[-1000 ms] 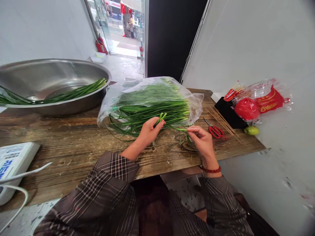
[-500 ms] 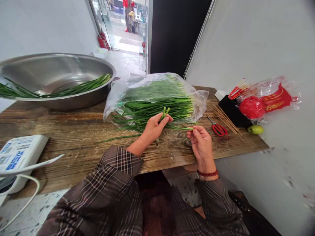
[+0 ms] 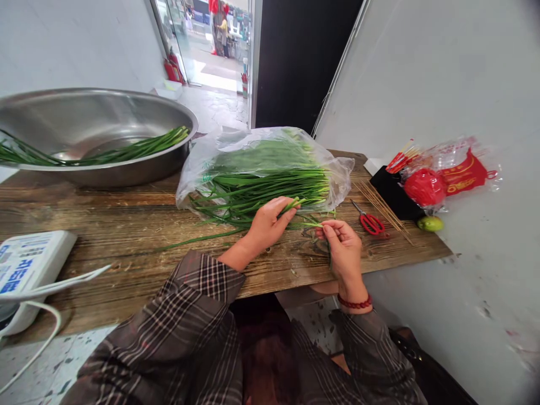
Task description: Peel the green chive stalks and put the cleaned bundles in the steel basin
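Observation:
My left hand [image 3: 272, 224] is closed around a few garlic chives [image 3: 297, 202], their pale cut ends poking out past the fingers. Thumb and fingertips of my right hand [image 3: 342, 243] pinch the light end of a single chive stalk [image 3: 313, 224], just right of my left hand. Behind both hands, a large bunch of garlic chives [image 3: 274, 183] lies partly inside a clear plastic bag [image 3: 337, 169]. More chives [image 3: 147, 146] rest in a wide steel basin [image 3: 126, 179] at the left. A long green leaf trails leftward over the wooden table [image 3: 126, 225].
Red-handled scissors [image 3: 372, 224] and thin wooden sticks [image 3: 383, 209] lie right of my right hand. Beyond them are a black box [image 3: 396, 194], red wrapped items [image 3: 426, 187] and a green fruit [image 3: 430, 224]. A white device [image 3: 37, 270] with cables sits at the left.
My right hand's pinch has moved slightly left, toward my left hand. The chives in my left hand have tilted from upright to pointing right. The view has shifted a little.

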`<state>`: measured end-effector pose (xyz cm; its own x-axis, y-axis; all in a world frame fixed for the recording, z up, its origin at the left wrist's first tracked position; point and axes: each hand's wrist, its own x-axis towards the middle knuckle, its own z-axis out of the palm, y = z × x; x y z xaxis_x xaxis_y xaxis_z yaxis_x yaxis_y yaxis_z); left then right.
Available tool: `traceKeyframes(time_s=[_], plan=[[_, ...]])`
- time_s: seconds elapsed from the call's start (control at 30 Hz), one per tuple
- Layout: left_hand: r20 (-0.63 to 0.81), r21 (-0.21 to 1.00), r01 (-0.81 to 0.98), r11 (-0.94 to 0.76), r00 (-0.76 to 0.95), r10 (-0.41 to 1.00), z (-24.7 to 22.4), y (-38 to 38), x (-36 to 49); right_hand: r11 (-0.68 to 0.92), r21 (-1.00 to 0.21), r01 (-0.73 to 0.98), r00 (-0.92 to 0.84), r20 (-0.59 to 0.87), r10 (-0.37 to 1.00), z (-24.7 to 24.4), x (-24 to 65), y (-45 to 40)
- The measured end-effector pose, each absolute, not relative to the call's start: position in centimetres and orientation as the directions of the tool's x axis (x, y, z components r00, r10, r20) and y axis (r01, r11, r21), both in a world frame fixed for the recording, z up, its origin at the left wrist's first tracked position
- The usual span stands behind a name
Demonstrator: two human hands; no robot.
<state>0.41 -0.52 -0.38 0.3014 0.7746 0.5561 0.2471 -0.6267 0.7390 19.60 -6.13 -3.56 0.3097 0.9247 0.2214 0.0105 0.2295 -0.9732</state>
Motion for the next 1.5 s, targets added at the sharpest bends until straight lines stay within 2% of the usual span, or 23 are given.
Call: traceKeyframes(time_s=[0.13,0.3,0.4,0.53,0.6,0.7,0.77,0.9,1.03,1.1,1.17,1.23,1.3,1.4,1.5], plan=[[0.541,0.685,0.226,-0.692,0.479,0.692,-1.2,-0.7,0.8,0.261,-0.953,0.154,0.291,0.296,0.910,-2.8,18.9,-6.6],[0.327,0.735,0.324,-0.596,0.601,0.730,-1.4,-0.7,0.8,0.277,-0.941,0.195,0.307,0.327,0.894,-3.0,18.4,-6.5],[0.280,0.741,0.369,-0.561,0.589,0.758,-1.3,-0.7,0.8,0.244,-0.960,0.136,0.315,0.275,0.908,-3.7,18.5,-6.0],[0.252,0.725,0.422,-0.544,0.572,0.781,-1.4,-0.5,0.8,0.261,-0.963,-0.059,0.487,0.201,0.850,-4.2,19.2,-5.3],[0.259,0.706,0.456,-0.542,0.546,0.797,-1.5,-0.4,0.7,0.292,-0.956,-0.021,0.507,0.241,0.828,-4.0,19.5,-5.3],[0.268,0.690,0.464,-0.556,0.551,0.791,-1.7,-0.3,0.7,0.306,-0.916,0.259,0.317,0.380,0.869,-3.5,19.4,-5.7],[0.271,0.674,0.464,-0.575,0.570,0.776,-1.8,-0.3,0.6,0.296,-0.862,0.412,0.201,0.403,0.893,-3.4,19.1,-6.0],[0.285,0.635,0.472,-0.612,0.593,0.753,-2.1,-0.4,0.6,0.303,-0.802,0.515,0.171,0.442,0.881,-3.9,18.7,-6.1],[0.289,0.561,0.480,-0.674,0.649,0.703,-2.0,-0.9,0.5,0.466,-0.672,0.576,0.028,0.586,0.810,-4.2,18.8,-6.0],[0.262,0.466,0.526,-0.712,0.686,0.679,-1.6,-1.2,0.5,0.509,-0.606,0.611,-0.052,0.611,0.790,-4.3,18.8,-6.1],[0.267,0.311,0.577,-0.755,0.710,0.652,-1.1,-1.5,0.6,0.516,-0.557,0.650,-0.097,0.613,0.784,-4.3,18.8,-6.1],[0.320,0.160,0.604,-0.781,0.717,0.620,-0.6,-1.7,0.6,0.511,-0.529,0.678,-0.105,0.618,0.779,-4.3,18.9,-6.1],[0.409,0.092,0.608,-0.788,0.699,0.587,-0.3,-1.8,0.6,0.504,-0.510,0.697,-0.107,0.622,0.776,-4.1,19.0,-5.9],[0.511,0.143,0.583,-0.800,0.648,0.564,-0.4,-1.7,0.6,0.512,-0.489,0.706,-0.138,0.614,0.777,-3.4,19.2,-5.6],[0.430,0.256,0.556,-0.791,0.667,0.608,-0.9,-1.5,0.7,0.560,-0.500,0.660,-0.164,0.632,0.757,-2.2,19.1,-5.3]])
